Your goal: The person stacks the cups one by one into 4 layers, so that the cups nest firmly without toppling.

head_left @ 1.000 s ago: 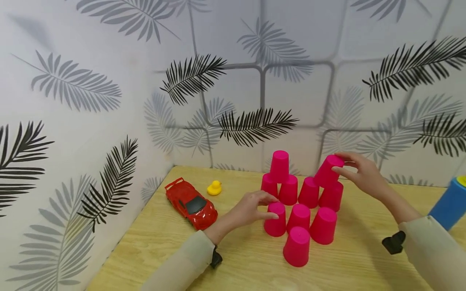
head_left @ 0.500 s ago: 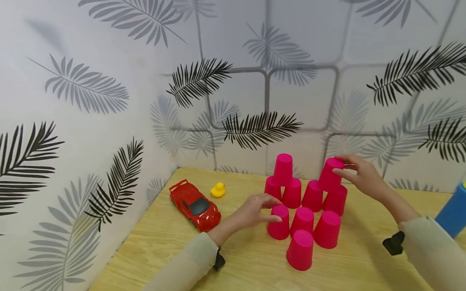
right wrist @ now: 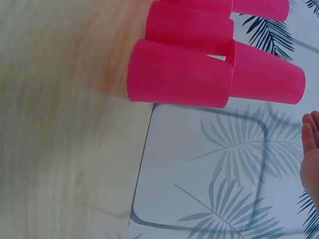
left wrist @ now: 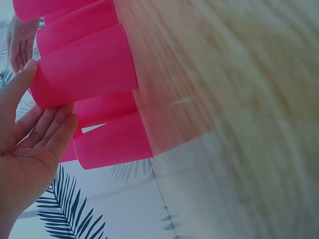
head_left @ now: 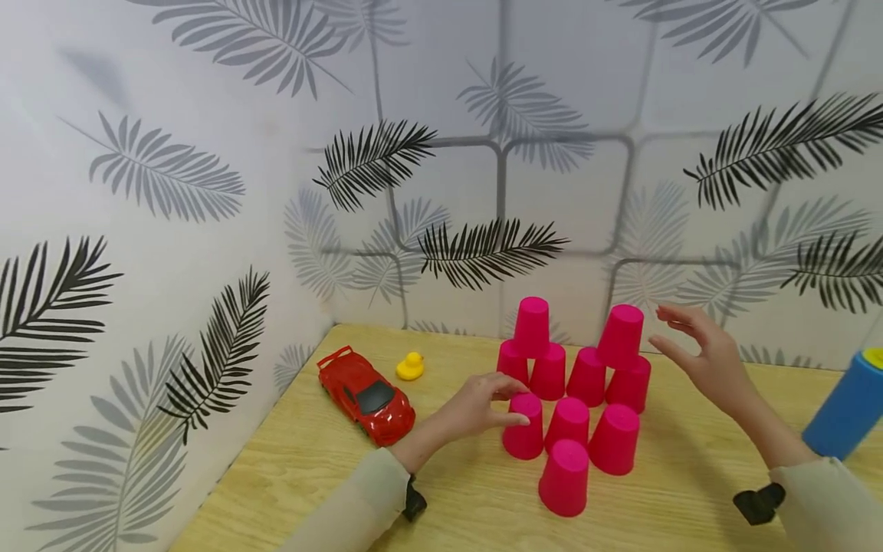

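My left hand (head_left: 476,406) holds an upside-down pink cup (head_left: 522,429) by its upper part. Its thumb lies on one side and the fingers on the other, as the left wrist view also shows. Right of a second-level cup (head_left: 621,336), my right hand (head_left: 710,364) hovers with spread fingers and a gap to the cup. That cup stands upside down across two back-row cups, one of them a right-hand cup (head_left: 628,386). Another raised cup (head_left: 532,327) bridges the pair to the left. In front stand a middle cup (head_left: 568,422), a right one (head_left: 614,438) and the nearest one (head_left: 564,479).
A red toy car (head_left: 366,395) and a yellow rubber duck (head_left: 410,366) lie at the left on the wooden table (head_left: 276,475). At the right stands a blue cylinder (head_left: 845,406) with a yellow top. A leaf-patterned wall (head_left: 448,192) closes off the back and left.
My right hand has let go of the second-level cup and drawn back to the right. That cup went from tilted to standing on the pair. The left hand stays at its cup.
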Motion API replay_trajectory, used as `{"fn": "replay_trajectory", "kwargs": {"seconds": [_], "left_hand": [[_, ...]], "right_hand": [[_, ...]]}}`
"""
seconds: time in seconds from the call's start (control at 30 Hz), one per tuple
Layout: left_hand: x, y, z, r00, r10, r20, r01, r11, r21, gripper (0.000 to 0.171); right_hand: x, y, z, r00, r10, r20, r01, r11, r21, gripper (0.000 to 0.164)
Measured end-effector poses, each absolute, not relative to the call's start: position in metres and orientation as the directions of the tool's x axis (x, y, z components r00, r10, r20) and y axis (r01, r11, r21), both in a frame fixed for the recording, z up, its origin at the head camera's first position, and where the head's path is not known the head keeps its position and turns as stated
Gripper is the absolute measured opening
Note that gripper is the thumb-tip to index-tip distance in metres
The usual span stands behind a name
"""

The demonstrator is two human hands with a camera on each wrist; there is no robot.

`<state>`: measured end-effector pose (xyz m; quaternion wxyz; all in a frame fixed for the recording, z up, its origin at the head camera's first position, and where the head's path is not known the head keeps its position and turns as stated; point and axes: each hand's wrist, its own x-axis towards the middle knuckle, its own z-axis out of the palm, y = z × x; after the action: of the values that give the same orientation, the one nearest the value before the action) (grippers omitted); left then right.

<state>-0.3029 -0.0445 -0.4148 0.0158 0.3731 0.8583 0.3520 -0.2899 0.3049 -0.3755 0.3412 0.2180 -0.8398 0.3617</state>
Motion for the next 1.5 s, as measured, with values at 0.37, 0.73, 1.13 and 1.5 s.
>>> {"fn": "replay_trajectory", "kwargs": {"seconds": [0.37, 0.73, 1.13, 1.5], "left_hand": [[-0.297, -0.06, -0.398, -0.724, 0.624, 0.293, 0.64, 0.449, 0.624, 0.045], [-0.306, -0.064, -0.361, -0.681, 0.473, 0.559, 0.711, 0.242, 0.66, 0.044], [-0.326, -0.017, -0.329, -0.537, 0.446, 0.716, 0.837, 0.178, 0.518, 0.046], [-0.345, 0.023, -0.322, -0.466, 0.653, 0.597, 0.884, 0.367, 0.288, 0.046]], "right_hand": [[-0.254, 0.302, -0.401, -0.589, -0.243, 0.77, -0.725, 0.58, -0.372, 0.068], [-0.242, 0.296, -0.421, -0.696, -0.312, 0.647, -0.679, 0.58, -0.45, 0.049], [-0.247, 0.293, -0.433, -0.758, -0.398, 0.517, -0.638, 0.617, -0.46, 0.046], [-0.248, 0.289, -0.431, -0.721, -0.442, 0.533, -0.68, 0.6, -0.422, 0.045]]}}
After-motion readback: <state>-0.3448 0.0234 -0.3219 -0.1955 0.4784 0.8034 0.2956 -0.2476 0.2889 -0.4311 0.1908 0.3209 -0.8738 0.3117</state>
